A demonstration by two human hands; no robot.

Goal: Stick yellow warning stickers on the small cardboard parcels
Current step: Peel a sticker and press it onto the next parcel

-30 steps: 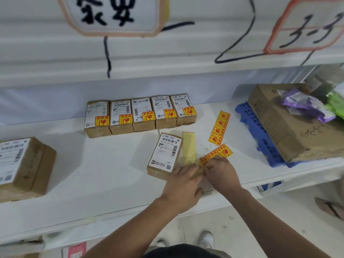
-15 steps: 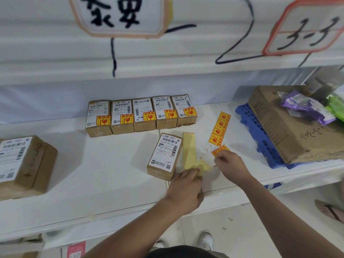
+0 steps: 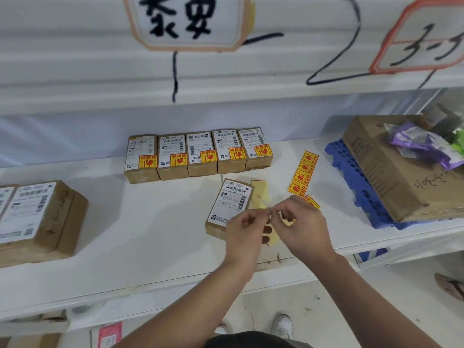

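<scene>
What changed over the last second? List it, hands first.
The left hand and right hand, apart half a second ago, lifted off the shelf and met, both pinching the sticker piece. The unstickered parcel, the loose sticker strip and the row of five stickered parcels stayed put.

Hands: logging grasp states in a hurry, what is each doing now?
Left hand: pinches the pale backing paper.
Right hand: pinches the same paper's top edge.

Parcels (image 3: 187,154): brown cardboard, white barcode labels. Sticker strip (image 3: 303,175): yellow, red symbols. Backing paper (image 3: 259,189): pale yellow. Crate (image 3: 351,182): blue, perforated. Shelf (image 3: 150,222): white.
</scene>
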